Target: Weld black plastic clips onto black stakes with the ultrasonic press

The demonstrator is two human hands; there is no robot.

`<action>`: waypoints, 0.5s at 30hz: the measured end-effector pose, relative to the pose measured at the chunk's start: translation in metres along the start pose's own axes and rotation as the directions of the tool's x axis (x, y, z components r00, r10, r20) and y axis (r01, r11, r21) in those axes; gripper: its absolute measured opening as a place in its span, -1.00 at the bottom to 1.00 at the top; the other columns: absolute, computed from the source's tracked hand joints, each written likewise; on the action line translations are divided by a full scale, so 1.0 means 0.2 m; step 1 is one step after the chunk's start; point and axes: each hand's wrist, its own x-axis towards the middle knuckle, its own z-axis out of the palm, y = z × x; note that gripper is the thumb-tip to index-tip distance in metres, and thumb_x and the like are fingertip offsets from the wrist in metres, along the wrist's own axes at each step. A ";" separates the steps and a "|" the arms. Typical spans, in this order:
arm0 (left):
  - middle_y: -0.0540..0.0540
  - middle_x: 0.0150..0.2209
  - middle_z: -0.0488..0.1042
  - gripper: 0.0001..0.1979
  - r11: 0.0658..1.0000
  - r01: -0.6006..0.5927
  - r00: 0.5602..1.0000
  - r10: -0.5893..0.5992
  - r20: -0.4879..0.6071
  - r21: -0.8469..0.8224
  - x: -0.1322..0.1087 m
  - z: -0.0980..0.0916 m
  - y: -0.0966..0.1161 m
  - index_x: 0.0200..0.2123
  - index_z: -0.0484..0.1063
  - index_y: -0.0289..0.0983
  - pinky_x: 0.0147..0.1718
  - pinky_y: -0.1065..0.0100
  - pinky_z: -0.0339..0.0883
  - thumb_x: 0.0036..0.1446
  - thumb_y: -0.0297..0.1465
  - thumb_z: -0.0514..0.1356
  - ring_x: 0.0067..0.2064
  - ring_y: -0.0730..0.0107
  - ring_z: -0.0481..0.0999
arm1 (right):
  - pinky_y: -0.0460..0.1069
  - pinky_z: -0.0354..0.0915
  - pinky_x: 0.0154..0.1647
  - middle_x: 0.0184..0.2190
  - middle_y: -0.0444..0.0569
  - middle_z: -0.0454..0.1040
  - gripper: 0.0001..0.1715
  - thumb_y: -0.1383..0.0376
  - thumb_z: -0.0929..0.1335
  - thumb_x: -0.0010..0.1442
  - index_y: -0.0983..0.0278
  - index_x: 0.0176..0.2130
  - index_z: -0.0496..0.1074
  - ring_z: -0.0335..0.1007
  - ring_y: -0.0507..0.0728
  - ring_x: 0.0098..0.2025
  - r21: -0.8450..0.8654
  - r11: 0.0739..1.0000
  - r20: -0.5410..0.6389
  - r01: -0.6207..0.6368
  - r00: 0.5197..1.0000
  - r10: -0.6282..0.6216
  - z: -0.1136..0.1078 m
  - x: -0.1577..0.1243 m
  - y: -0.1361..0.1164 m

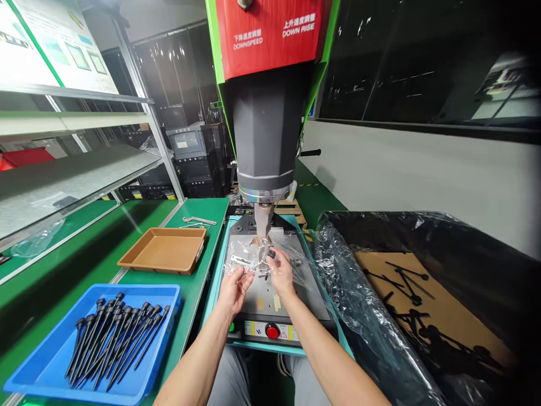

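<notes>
Under the grey tip of the press, my two hands are close together over the metal base plate. A thin, crinkled clear plastic film spreads around the tip and between the hands. My left hand is at its near left edge, fingers curled and pinching the film. My right hand grips a small black cap-like part between thumb and fingers, just right of the tip. The film also lies against this hand; whether the fingers hold it too is unclear.
At left, a blue tray holds several black rods with thick heads. Behind it are a brown tray and a wrench. A plastic-lined bin with black rods stands right. A red button faces me.
</notes>
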 end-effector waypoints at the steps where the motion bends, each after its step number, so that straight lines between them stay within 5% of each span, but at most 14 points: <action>1: -0.03 -0.43 0.53 -0.82 1.000 0.001 1.000 -0.001 0.001 -0.006 0.00 0.00 -0.01 -0.37 0.40 -0.31 -0.29 0.41 0.53 -0.03 -0.50 0.35 -0.34 0.37 0.62 | 0.10 0.25 0.07 0.04 0.09 0.32 -0.60 0.12 0.38 0.11 0.22 -0.07 0.48 0.24 0.23 0.10 -0.029 0.999 -0.011 0.027 1.000 -0.027 0.00 0.02 0.00; 15: -0.10 -0.35 0.59 -0.80 1.000 0.007 0.995 -0.005 0.105 -0.011 0.06 0.04 0.00 -0.36 0.42 -0.29 -0.29 0.41 0.52 -0.04 -0.41 0.38 -0.27 0.32 0.63 | 0.13 0.14 0.17 0.02 0.04 0.41 -0.59 0.15 0.41 0.03 0.23 -0.11 0.50 0.28 0.22 0.09 0.087 0.996 0.021 -0.032 0.999 0.030 0.10 0.24 -0.04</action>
